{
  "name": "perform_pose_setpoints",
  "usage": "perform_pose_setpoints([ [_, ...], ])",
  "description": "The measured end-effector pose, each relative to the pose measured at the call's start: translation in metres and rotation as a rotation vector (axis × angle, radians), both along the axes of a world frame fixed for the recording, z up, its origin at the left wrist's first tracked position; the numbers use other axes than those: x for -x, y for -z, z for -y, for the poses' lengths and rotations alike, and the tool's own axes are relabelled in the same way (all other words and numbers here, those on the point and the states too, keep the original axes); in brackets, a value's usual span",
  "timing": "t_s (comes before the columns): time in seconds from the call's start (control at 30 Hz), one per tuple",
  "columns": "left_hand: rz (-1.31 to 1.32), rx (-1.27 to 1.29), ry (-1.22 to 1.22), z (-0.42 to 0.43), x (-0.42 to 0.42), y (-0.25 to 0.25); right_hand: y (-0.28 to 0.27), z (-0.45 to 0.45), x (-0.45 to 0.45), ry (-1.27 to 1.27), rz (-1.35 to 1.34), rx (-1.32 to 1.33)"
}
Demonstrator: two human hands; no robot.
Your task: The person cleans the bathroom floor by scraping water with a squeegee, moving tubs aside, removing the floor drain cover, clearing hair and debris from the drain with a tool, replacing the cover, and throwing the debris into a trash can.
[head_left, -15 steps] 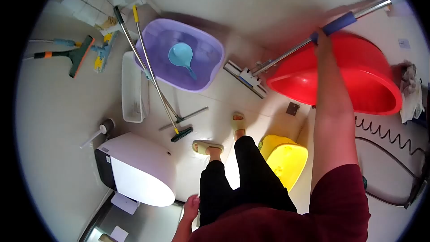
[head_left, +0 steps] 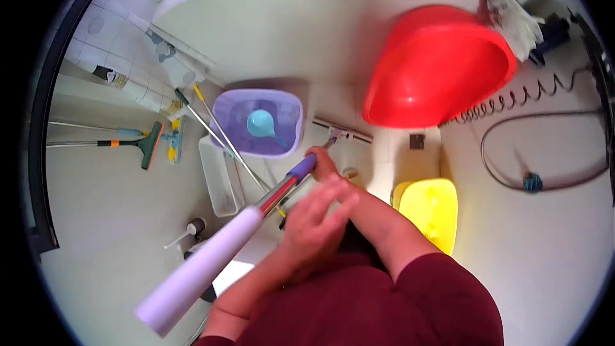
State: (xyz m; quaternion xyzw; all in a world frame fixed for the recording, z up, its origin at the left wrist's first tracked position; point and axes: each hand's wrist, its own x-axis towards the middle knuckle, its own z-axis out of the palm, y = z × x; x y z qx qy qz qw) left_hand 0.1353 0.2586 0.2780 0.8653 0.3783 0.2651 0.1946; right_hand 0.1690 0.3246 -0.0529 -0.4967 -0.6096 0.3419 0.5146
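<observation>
Purple basin (head_left: pixel 225 112), one: on the floor, landmark for all places below, sides as viewed.

Light blue dipper (head_left: pixel 261 123), one: inside the basin, handle toward its lower right.

Long-handled mop (head_left: pixel 303 168), one: flat head just right of the basin; pole slanting down past the basin's lower right; thick lavender sleeve at the near end, below the basin and to its left.

Right hand (head_left: pixel 321 163): below and right of the basin, fingers wrapped around the mop's violet grip.

Left hand (head_left: pixel 315 218): farther below the basin, beside the pole, blurred, fingers extended and loosely spread; contact with the pole cannot be told.

White trough (head_left: pixel 213 179), one: at the basin's lower left.

Red tub (head_left: pixel 442 70), one: tilted, well right of the basin.

Yellow bin (head_left: pixel 430 208), one: well below the basin, toward its right.

Green squeegee (head_left: pixel 150 145), one: left of the basin.
</observation>
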Motion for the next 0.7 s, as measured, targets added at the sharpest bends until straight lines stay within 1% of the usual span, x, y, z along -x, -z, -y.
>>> perform_pose_setpoints([
  [0.03, -0.183, -0.034, -0.054, 0.005, 0.006, -0.007, 0.014, 0.018, 0.023, -0.19, 0.012, 0.209],
  [0.07, -0.358, -0.082, -0.109, 0.007, 0.017, -0.01, 0.029, 0.038, 0.041, -0.207, 0.034, 0.308],
  [0.1, -0.671, -0.085, -0.183, 0.015, 0.033, -0.004, 0.023, 0.056, 0.054, -0.225, 0.061, 0.407],
  [0.13, -0.823, 0.028, -0.276, 0.026, 0.051, 0.004, -0.025, 0.079, 0.056, -0.076, 0.091, 0.411],
  [0.17, -0.938, 0.134, -0.372, 0.054, 0.071, 0.033, -0.016, 0.101, 0.05, -0.059, 0.095, 0.361],
  [0.23, -1.027, 0.754, -0.483, 0.089, 0.108, 0.078, -0.007, 0.127, 0.058, -0.167, 0.106, 0.433],
  [0.27, -1.0, 0.767, -0.459, 0.117, 0.13, 0.102, 0.0, 0.143, 0.065, -0.22, 0.121, 0.464],
  [0.3, -0.975, 0.775, -0.438, 0.143, 0.154, 0.128, 0.025, 0.162, 0.079, -0.286, 0.236, 0.475],
  [0.37, -0.498, 1.534, -0.656, 0.191, 0.206, 0.193, 0.057, 0.195, 0.087, -0.432, 0.244, 0.56],
  [0.4, -0.292, 1.773, -0.681, 0.212, 0.215, 0.2, 0.062, 0.213, 0.087, -0.512, 0.252, 0.607],
  [0.43, -0.082, 1.828, -0.711, 0.237, 0.22, 0.218, 0.064, 0.229, 0.084, -0.447, 0.208, 0.624],
  [0.47, -0.03, 1.866, -0.707, 0.248, 0.213, 0.223, 0.066, 0.244, 0.081, -0.376, 0.163, 0.64],
  [0.5, 0.076, 1.977, -0.68, 0.247, 0.203, 0.224, 0.067, 0.249, 0.08, -0.3, 0.118, 0.656],
  [0.53, 0.182, 2.087, -0.66, 0.246, 0.194, 0.216, 0.057, 0.248, 0.082, -0.124, 0.121, 0.734],
  [0.6, 0.346, 2.323, -0.741, 0.231, 0.166, 0.214, 0.033, 0.248, 0.068, 0.232, 0.161, 0.872],
  [0.63, 0.531, 2.378, -0.783, 0.224, 0.152, 0.22, 0.022, 0.239, 0.06, 0.226, -0.159, 1.121],
  [0.67, 0.662, 2.346, -0.729, 0.218, 0.142, 0.227, 0.01, 0.23, 0.052, 0.281, -0.444, 1.374],
  [0.7, 0.721, 2.266, -0.763, 0.212, 0.133, 0.238, 0.025, 0.227, 0.044, 0.178, -0.726, 1.471],
])
